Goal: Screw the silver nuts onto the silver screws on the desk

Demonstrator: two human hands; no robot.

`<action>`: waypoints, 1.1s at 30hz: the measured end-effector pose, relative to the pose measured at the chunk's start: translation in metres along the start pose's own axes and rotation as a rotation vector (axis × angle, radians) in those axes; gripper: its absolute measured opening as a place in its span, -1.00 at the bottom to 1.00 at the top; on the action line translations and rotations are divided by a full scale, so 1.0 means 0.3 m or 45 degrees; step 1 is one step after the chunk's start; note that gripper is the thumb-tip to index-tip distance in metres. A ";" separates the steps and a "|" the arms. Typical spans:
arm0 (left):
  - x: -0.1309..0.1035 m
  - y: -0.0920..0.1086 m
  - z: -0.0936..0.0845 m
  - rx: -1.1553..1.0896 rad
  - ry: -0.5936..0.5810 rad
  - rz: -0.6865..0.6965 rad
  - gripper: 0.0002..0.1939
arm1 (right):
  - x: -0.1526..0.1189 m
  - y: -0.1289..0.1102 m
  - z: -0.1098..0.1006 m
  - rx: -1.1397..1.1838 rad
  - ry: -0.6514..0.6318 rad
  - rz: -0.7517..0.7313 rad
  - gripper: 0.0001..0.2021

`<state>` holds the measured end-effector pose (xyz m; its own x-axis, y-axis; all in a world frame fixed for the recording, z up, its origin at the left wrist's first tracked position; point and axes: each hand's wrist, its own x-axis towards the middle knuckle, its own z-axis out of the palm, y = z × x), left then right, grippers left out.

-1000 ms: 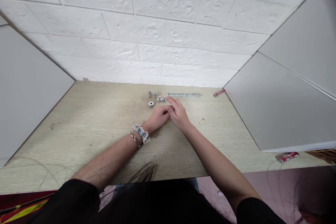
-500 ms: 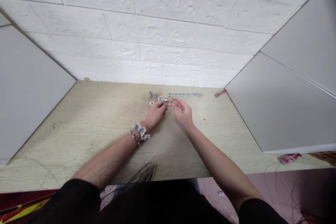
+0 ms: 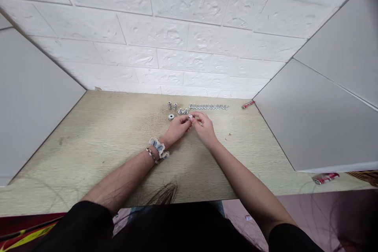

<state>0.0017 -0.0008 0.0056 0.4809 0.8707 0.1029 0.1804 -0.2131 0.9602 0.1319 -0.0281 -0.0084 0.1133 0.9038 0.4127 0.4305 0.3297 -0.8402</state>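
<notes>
Between the fingertips of both hands is a small silver bolt [image 3: 190, 116], its round head facing up towards me; the shank is hidden by the fingers. My left hand [image 3: 177, 126], with a scrunchie and a chain bracelet at the wrist, pinches it from the left. From the other side, my right hand [image 3: 204, 128] closes thumb and fingers on it. Just beyond the left fingers, two flanged bolts [image 3: 183, 111] stand head down. A round metal part [image 3: 171, 117] with a dark centre hole lies left of them. Two thicker metal fittings [image 3: 172, 106] stand behind.
A long row of silver screws [image 3: 209, 106] runs along the tabletop [image 3: 118, 126] near the white brick-patterned wall [image 3: 177, 55]. One red battery-like cylinder [image 3: 248, 104] lies by the right grey panel [image 3: 325, 122], another red cylinder [image 3: 326, 178] near the front edge. Reddish crumbs lie right of my hand.
The bolt has moved slightly right and down, away from the two flanged bolts, and its head now faces me. My right fingers, apart from it before, have closed on it.
</notes>
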 end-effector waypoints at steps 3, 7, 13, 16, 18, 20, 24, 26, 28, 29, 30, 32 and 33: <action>-0.002 0.003 0.002 -0.010 -0.027 0.031 -0.75 | -0.001 -0.005 -0.004 0.009 0.039 0.092 -0.76; -0.005 0.000 0.011 -0.012 -0.133 0.062 -0.81 | 0.001 -0.010 -0.004 -0.021 0.000 0.074 -0.62; -0.010 0.003 0.016 -0.093 -0.205 0.028 -0.84 | 0.003 0.006 0.000 -0.123 -0.203 -0.026 -0.46; -0.006 0.006 0.008 -0.192 -0.154 -0.033 -0.81 | 0.000 0.012 0.000 -0.072 -0.240 0.025 -0.41; -0.002 0.005 0.003 -0.283 -0.083 -0.089 -0.82 | 0.001 0.012 -0.003 -0.006 -0.255 0.046 -0.41; 0.003 0.002 -0.002 -0.363 -0.005 -0.150 -0.81 | 0.004 0.009 -0.007 0.068 -0.251 0.059 -0.45; 0.009 -0.005 -0.003 -0.500 0.073 -0.226 -0.78 | 0.013 0.000 -0.016 0.198 -0.160 0.099 -0.57; 0.011 -0.009 -0.001 -0.623 0.068 -0.242 -0.77 | 0.015 -0.003 -0.015 0.250 -0.098 0.127 -0.65; 0.013 -0.014 0.001 -0.740 0.043 -0.253 -0.71 | 0.014 -0.001 -0.010 0.282 -0.048 0.158 -0.72; 0.013 -0.016 0.003 -0.773 0.034 -0.255 -0.68 | 0.013 0.002 -0.006 0.288 -0.038 0.168 -0.74; 0.013 -0.017 0.004 -0.784 0.029 -0.255 -0.66 | 0.011 0.006 -0.002 0.285 -0.034 0.173 -0.76; 0.012 -0.017 0.005 -0.760 0.025 -0.247 -0.64 | 0.008 0.017 0.006 0.254 -0.045 0.163 -0.78; 0.011 -0.016 0.005 -0.739 0.022 -0.243 -0.64 | 0.007 0.022 0.008 0.226 -0.051 0.149 -0.79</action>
<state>0.0037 0.0025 0.0010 0.4711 0.8780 -0.0852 -0.2378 0.2194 0.9462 0.1327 -0.0235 -0.0141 0.1161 0.9478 0.2971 0.2515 0.2613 -0.9319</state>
